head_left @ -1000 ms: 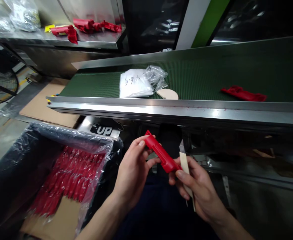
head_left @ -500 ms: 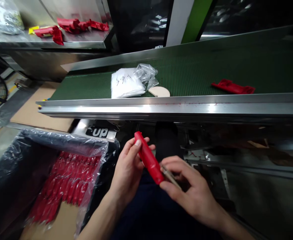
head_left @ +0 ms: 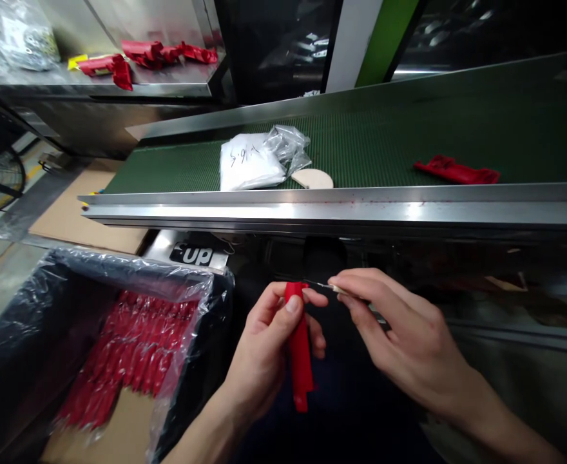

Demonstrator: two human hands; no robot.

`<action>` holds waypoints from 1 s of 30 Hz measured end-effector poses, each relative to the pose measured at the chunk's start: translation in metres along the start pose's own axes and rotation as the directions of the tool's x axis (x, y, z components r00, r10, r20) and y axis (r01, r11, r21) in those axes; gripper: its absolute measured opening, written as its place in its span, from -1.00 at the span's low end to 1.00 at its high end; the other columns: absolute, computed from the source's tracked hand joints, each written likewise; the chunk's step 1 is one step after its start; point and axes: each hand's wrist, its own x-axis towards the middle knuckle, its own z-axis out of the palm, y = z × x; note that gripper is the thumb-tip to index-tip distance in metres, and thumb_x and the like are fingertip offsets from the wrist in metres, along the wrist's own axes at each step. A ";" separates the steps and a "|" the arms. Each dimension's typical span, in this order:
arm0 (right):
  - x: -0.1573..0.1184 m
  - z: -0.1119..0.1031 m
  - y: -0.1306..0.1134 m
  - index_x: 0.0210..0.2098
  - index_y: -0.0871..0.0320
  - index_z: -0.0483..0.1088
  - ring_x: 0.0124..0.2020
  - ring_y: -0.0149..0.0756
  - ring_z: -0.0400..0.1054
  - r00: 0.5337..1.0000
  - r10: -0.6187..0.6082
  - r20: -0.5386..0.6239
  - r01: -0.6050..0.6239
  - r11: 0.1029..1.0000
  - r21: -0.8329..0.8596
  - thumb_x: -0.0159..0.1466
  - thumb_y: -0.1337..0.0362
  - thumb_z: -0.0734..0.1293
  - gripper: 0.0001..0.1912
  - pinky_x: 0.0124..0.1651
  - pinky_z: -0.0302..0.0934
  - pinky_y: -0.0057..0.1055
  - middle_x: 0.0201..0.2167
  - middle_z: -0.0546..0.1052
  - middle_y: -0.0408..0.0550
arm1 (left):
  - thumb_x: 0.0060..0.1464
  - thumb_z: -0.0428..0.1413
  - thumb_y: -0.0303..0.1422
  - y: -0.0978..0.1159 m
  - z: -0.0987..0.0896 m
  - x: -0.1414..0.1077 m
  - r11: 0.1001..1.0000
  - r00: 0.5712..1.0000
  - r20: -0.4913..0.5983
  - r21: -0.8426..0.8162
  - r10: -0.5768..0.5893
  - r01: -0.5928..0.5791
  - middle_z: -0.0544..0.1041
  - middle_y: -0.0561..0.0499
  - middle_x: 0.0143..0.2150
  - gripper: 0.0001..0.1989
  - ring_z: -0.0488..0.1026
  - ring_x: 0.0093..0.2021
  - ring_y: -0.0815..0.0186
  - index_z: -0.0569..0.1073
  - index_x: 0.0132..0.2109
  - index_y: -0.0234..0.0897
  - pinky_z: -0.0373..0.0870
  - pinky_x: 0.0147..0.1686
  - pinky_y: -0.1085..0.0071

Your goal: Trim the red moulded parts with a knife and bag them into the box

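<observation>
Held upright in my left hand is a long red plastic part, pinched near its top between thumb and fingers. The lower end of this part hangs free and has a stepped, notched edge. My right hand is closed on a thin-bladed knife with a pale handle. Its slender metal tip points left at the top end of the red part; whether it touches is too fine to tell. Most of the handle is hidden in my fingers.
A green conveyor belt with a metal rail carries a white bag, a beige disc and another red part. Lower left, a plastic-lined bin holds rows of red parts. More red parts lie on a metal table.
My left hand has turned the red part from slanted to nearly upright. My right hand has moved up and right from its lower end, and the blade is now at the top end.
</observation>
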 end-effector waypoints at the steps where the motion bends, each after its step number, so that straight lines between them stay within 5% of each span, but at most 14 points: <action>1: 0.002 -0.002 -0.002 0.09 0.11 0.33 -0.04 -0.36 0.39 0.999 -0.035 0.011 0.036 0.999 -0.033 0.29 0.57 0.21 -0.57 0.01 0.32 -0.41 -0.07 0.48 -0.04 | 0.27 0.02 -0.27 0.000 0.001 -0.001 1.000 1.000 -0.009 0.009 -0.008 0.008 0.50 -0.01 -0.26 -0.84 0.37 -0.50 0.45 0.40 -0.15 -0.25 0.35 -0.50 0.53; 6: 0.005 -0.005 -0.005 0.21 0.07 0.27 -0.02 -0.27 0.39 0.988 -0.125 0.093 0.137 0.981 -0.137 0.29 0.53 0.23 -0.47 -0.03 0.33 -0.29 0.02 0.46 0.01 | 0.29 -0.04 -0.16 0.003 0.004 -0.006 0.996 0.998 -0.040 0.077 -0.047 0.050 0.35 0.08 -0.54 -0.75 0.21 -0.62 0.49 0.39 -0.15 -0.23 0.15 -0.62 0.61; 30: 0.001 -0.005 -0.010 0.15 0.16 0.31 -0.09 -0.18 0.37 0.976 -0.199 0.093 0.215 0.949 -0.230 0.22 0.59 0.28 -0.48 -0.11 0.28 -0.22 -0.02 0.49 0.05 | 0.27 -0.05 -0.11 0.003 0.006 -0.012 0.995 0.994 -0.090 0.073 -0.066 0.073 0.39 0.06 -0.53 -0.72 0.22 -0.62 0.44 0.37 -0.19 -0.22 0.13 -0.63 0.56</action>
